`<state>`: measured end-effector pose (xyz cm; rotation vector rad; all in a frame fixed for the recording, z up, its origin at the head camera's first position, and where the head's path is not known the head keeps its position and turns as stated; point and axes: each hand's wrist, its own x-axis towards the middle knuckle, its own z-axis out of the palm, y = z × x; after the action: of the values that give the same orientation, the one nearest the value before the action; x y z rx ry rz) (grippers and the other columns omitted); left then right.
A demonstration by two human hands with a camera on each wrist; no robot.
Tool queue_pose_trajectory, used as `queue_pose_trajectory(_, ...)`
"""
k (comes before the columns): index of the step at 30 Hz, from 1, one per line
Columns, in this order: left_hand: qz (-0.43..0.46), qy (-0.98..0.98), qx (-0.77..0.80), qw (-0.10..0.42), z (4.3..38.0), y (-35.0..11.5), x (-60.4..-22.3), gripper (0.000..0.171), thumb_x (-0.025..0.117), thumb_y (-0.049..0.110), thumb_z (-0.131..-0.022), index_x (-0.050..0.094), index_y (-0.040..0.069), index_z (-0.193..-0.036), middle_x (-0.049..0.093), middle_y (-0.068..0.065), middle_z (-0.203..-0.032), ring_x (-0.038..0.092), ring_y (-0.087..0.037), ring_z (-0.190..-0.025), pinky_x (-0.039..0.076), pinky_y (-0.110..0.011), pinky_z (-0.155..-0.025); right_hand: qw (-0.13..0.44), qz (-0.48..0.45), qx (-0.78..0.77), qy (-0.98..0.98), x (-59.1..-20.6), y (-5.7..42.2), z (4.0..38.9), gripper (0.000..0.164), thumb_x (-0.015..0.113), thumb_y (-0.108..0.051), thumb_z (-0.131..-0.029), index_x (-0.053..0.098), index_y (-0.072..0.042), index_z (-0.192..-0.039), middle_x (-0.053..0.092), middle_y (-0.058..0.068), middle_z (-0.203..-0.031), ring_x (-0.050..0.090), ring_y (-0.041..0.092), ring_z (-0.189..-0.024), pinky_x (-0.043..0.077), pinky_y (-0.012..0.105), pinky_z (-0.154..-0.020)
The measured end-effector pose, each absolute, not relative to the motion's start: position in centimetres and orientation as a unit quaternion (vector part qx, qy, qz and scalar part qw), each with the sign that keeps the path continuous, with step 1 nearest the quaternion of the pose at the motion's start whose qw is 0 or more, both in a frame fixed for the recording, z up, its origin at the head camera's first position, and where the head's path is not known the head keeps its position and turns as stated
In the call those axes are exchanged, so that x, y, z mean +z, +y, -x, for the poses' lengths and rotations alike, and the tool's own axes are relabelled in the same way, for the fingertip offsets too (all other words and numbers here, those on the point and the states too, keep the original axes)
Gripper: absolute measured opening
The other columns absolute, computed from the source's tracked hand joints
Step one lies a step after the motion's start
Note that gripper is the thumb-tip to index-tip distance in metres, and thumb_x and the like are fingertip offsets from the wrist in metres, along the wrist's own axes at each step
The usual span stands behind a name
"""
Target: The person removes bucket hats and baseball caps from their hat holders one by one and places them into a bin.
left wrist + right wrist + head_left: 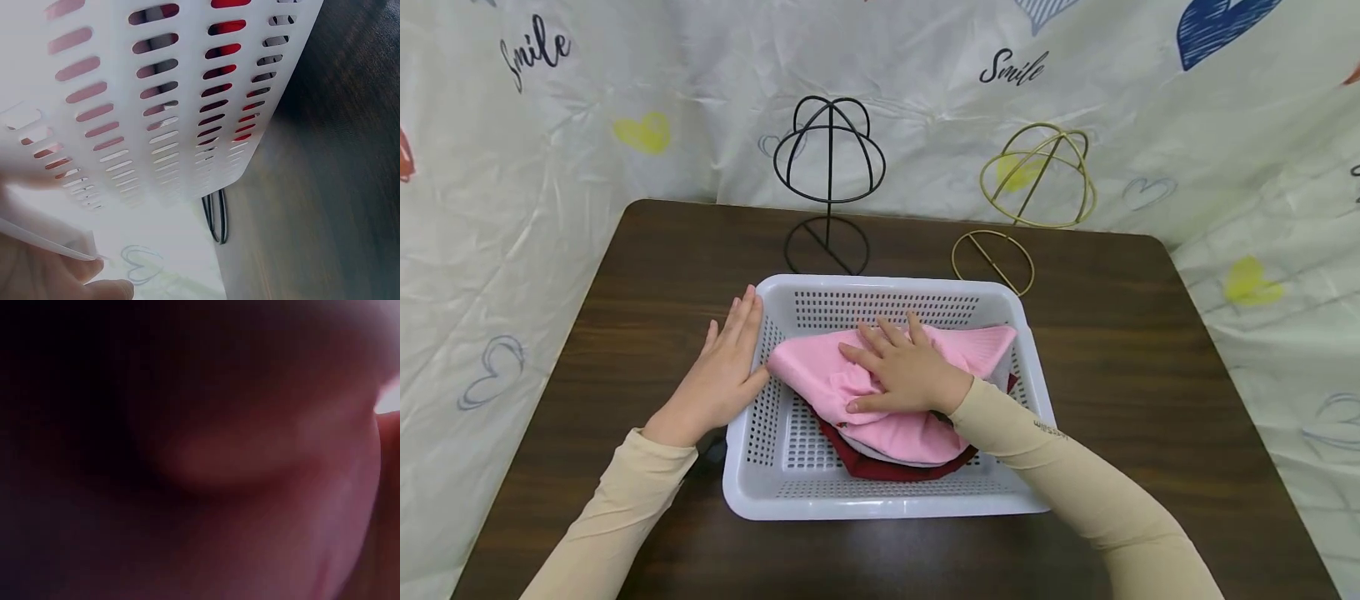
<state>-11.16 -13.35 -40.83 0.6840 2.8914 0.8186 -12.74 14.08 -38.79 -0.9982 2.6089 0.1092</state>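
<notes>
A white plastic basket [887, 508] with slotted walls holds a small pile of knitwear. On top lies a pink knit piece [805, 367] with a ribbed edge, looking like a beanie. Grey fabric and a dark red cloth [887, 468] show beneath it. My right hand [910, 367] rests on the pink knit with fingers spread. Against the basket's left rim, my left hand [718, 375] lies with its fingers straight. The left wrist view catches some fingers [109, 289] at the rim and the slotted wall from outside. Blurred pink fabric [281, 544] fills much of the right wrist view.
Behind the basket stand a black wire hat stand [830, 167] and a gold wire stand [1048, 179]. The dark brown wooden table [1120, 350] carries everything. A white printed cloth [910, 75] hangs at the back and sides.
</notes>
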Motion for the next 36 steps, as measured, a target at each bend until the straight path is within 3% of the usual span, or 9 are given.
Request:
queue_pose_trajectory(10, -0.226, 0.935, 0.272, 0.031, 11.3, -13.1, -40.6, 0.080, 0.047, 0.016, -0.087, 0.000, -0.001, -0.150, -0.007, -0.012, -0.157, -0.002, -0.036, -0.142, 0.007, -0.067, -0.105, 0.204, 0.286, 0.079, 0.933, -40.6, 13.0, 12.1, 0.086, 0.034, -0.076, -0.084, 0.009, -0.031, -0.152, 0.001, 0.010, -0.158, 0.005, 0.039, -0.142, 0.005, 0.077, -0.095)
queue_pose_trajectory(15, -0.220, 0.936, 0.273, 0.034, 11.3, -13.2, -40.7, 0.079, 0.046, 0.015, -0.087, 0.000, 0.000, -0.150, -0.008, -0.011, -0.158, -0.003, -0.034, -0.143, 0.007, -0.067, -0.105, 0.163, 0.323, 0.047, 0.931, -40.4, 12.8, 12.2, 0.086, 0.040, -0.072, -0.085, 0.011, -0.028, -0.153, 0.011, 0.013, -0.157, 0.014, 0.038, -0.141, 0.011, 0.074, -0.098)
queue_pose_trajectory(20, -0.220, 0.936, 0.272, 0.032, 11.2, -13.3, -40.9, 0.079, 0.045, 0.016, -0.087, 0.000, 0.000, -0.150, -0.006, -0.012, -0.158, -0.001, -0.035, -0.143, 0.008, -0.067, -0.105, 0.081, 0.477, -0.038, 0.874, -39.5, 11.8, 11.8, 0.073, 0.056, -0.037, -0.092, 0.017, -0.025, -0.152, 0.016, 0.013, -0.156, 0.018, 0.026, -0.142, 0.021, 0.062, -0.105)
queue_pose_trajectory(23, -0.223, 0.935, 0.273, 0.030, 11.2, -13.2, -40.9, 0.079, 0.045, 0.017, -0.087, 0.001, 0.000, -0.150, -0.006, -0.012, -0.158, 0.000, -0.037, -0.142, 0.008, -0.068, -0.104, 0.092, 0.514, -0.047, 0.851, -39.5, 11.4, 11.2, 0.069, 0.053, -0.022, -0.093, 0.018, -0.033, -0.151, 0.013, 0.011, -0.157, 0.016, 0.027, -0.142, 0.022, 0.061, -0.105)
queue_pose_trajectory(30, -0.228, 0.934, 0.272, 0.027, 11.3, -13.2, -40.8, 0.079, 0.046, 0.016, -0.088, 0.000, 0.000, -0.150, -0.006, -0.013, -0.157, 0.002, -0.040, -0.142, 0.008, -0.068, -0.104, 0.161, 0.426, -0.023, 0.890, -40.6, 10.8, 10.6, 0.068, 0.044, -0.031, -0.096, 0.003, -0.047, -0.148, 0.010, 0.003, -0.158, 0.015, 0.031, -0.142, 0.013, 0.065, -0.105)
queue_pose_trajectory(36, -0.227, 0.934, 0.274, 0.029, 11.4, -13.2, -41.0, 0.081, 0.049, 0.014, -0.087, -0.001, 0.000, -0.150, -0.006, -0.013, -0.157, 0.001, -0.041, -0.141, 0.007, -0.068, -0.104, 0.194, 0.406, 0.003, 0.893, -42.0, 10.4, 11.0, 0.064, 0.037, -0.041, -0.097, -0.004, -0.049, -0.146, 0.004, 0.001, -0.159, 0.007, 0.030, -0.143, 0.005, 0.065, -0.106)
